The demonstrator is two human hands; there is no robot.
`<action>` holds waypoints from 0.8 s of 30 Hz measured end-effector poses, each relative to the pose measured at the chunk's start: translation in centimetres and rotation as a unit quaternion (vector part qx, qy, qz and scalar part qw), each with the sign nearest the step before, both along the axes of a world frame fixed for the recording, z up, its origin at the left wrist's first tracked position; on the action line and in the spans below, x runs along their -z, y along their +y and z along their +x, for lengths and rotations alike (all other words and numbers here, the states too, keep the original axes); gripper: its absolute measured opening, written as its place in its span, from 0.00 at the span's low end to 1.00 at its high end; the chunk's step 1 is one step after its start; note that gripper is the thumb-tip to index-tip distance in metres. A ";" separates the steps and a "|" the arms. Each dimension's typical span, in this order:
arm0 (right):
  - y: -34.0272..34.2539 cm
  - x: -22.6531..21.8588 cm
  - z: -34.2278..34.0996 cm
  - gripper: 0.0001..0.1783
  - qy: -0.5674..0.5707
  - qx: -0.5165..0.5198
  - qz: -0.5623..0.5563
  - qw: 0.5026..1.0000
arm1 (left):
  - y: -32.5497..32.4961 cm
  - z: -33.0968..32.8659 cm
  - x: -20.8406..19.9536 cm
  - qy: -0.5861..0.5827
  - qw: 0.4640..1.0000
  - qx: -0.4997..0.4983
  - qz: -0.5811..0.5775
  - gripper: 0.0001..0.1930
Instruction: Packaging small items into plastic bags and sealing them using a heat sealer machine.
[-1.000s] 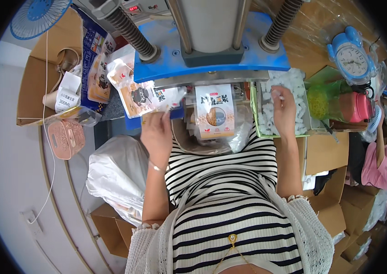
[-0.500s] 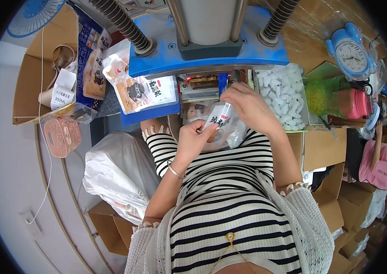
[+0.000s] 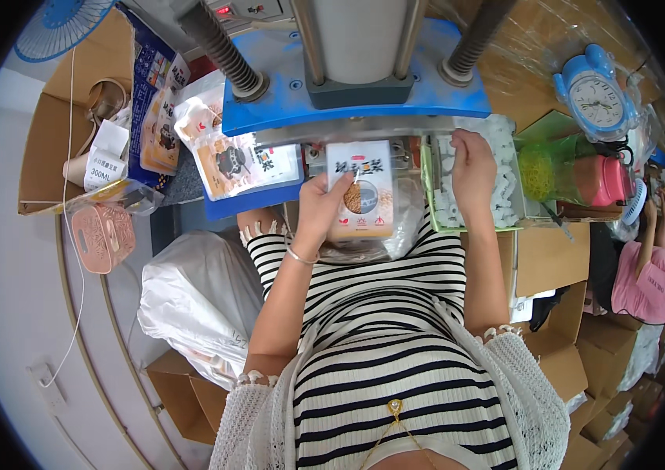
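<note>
- Pinching a white-and-tan pouch [image 3: 362, 207] by its left side with the left hand [image 3: 320, 205], pressing the thumb onto its printed front.
- Curling the right hand [image 3: 473, 168] over white plastic pieces [image 3: 507, 188] in a green-rimmed tray [image 3: 429, 196]; unable to tell whether pinching one.
- Holding the pouch over clear plastic [image 3: 408, 215], close beside a blue press plate [image 3: 269, 113] on the far side; having open room nearer, above striped clothing [image 3: 395, 274].
- Working between stacked pouches [image 3: 246, 160] on a blue board [image 3: 258, 202] at left and the tray at right.
- Seeing a blue alarm clock [image 3: 595, 102] far right, a pink basket [image 3: 103, 243] and white bag [image 3: 195, 294] left.
- Facing a brown surface [image 3: 512, 74] far right, having a pale wall [image 3: 15, 258] left.
</note>
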State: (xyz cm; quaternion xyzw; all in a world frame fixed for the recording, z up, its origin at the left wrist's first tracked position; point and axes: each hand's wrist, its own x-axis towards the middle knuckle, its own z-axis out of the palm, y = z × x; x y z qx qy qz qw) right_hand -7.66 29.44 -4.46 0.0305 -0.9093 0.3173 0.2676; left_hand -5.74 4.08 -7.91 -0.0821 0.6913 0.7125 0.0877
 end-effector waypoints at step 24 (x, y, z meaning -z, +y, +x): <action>0.3 1.6 1.1 0.08 -0.085 0.013 -0.227 0.970 | -9.8 -0.2 0.9 0.358 0.759 -0.159 -0.521 0.12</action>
